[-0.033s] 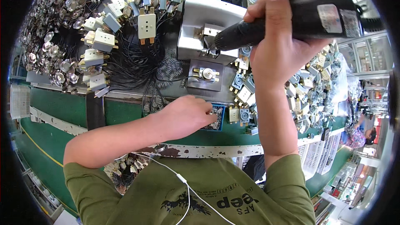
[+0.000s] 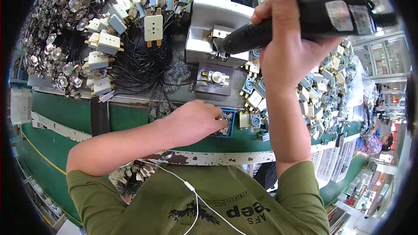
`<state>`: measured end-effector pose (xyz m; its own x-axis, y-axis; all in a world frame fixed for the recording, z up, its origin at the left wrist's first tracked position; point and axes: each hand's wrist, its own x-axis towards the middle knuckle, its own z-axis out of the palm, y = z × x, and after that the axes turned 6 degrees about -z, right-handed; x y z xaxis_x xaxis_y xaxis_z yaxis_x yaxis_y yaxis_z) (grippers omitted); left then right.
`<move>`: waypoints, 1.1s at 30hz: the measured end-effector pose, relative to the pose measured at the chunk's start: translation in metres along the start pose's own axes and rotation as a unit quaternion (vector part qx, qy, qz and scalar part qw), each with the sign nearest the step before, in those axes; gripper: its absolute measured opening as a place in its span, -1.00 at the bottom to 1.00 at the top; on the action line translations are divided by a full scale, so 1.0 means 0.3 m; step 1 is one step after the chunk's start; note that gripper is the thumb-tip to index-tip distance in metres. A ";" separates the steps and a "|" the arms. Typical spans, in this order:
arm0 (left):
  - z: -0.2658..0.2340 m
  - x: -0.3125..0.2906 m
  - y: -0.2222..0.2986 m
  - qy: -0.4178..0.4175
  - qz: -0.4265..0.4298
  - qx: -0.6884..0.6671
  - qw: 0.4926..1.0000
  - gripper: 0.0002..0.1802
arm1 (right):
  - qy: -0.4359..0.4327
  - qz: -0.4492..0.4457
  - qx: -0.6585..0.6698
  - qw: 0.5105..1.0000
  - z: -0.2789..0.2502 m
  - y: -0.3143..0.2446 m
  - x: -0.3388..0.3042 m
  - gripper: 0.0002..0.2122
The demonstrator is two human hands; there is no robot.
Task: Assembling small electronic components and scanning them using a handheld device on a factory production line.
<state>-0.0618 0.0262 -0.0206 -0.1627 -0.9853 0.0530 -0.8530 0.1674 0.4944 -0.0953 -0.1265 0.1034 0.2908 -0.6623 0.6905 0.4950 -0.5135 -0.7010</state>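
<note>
My right hand (image 2: 289, 48) is wrapped round a black electric screwdriver (image 2: 313, 11), held sideways with its nose at the metal feeder machine (image 2: 207, 17). In front of that machine, a metal fixture block (image 2: 213, 88) carries a small part (image 2: 217, 77) with a round silver piece on top and brass prongs. A dark lead runs off it to the left. My left hand (image 2: 193, 122) is over the small blue tray (image 2: 234, 124) of tiny metal pieces, its fingers curled together at the tray's edge. Whatever those fingertips hold is hidden.
To the left stand several cream-and-grey plug-like parts (image 2: 109, 43) with black leads (image 2: 148, 69). Beyond them is a heap of round silver discs (image 2: 58, 52) on wires. Loose cream and grey housings (image 2: 322, 87) pile up at the right. White earphone wires (image 2: 189, 186) hang over my shirt.
My right hand and the screwdriver have shifted slightly left. My left hand and the part on the fixture block look unmoved.
</note>
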 end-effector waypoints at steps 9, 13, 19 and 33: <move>-0.064 -0.016 0.021 -0.024 -0.036 0.000 0.999 -0.74 | -0.290 0.092 0.077 0.950 -0.026 0.022 0.174 -0.33; -0.094 -0.009 0.006 0.047 -0.020 -0.050 0.997 -0.83 | -0.310 0.152 0.155 0.926 -0.007 0.071 0.206 -0.27; -0.178 -0.013 -0.008 0.061 -0.082 -0.052 0.993 -0.82 | -0.070 -0.089 0.128 0.985 0.054 0.049 0.062 -0.37; -0.138 0.044 -0.099 0.236 -0.123 0.116 0.957 -0.83 | -0.090 -0.043 0.108 0.989 -0.070 -0.065 -0.036 -0.37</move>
<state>-0.0181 0.0067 0.0012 0.2527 -0.8929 0.3727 -0.9329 -0.1228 0.3385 -0.1253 -0.1207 0.1058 0.3713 -0.5026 0.7807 0.6816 -0.4235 -0.5967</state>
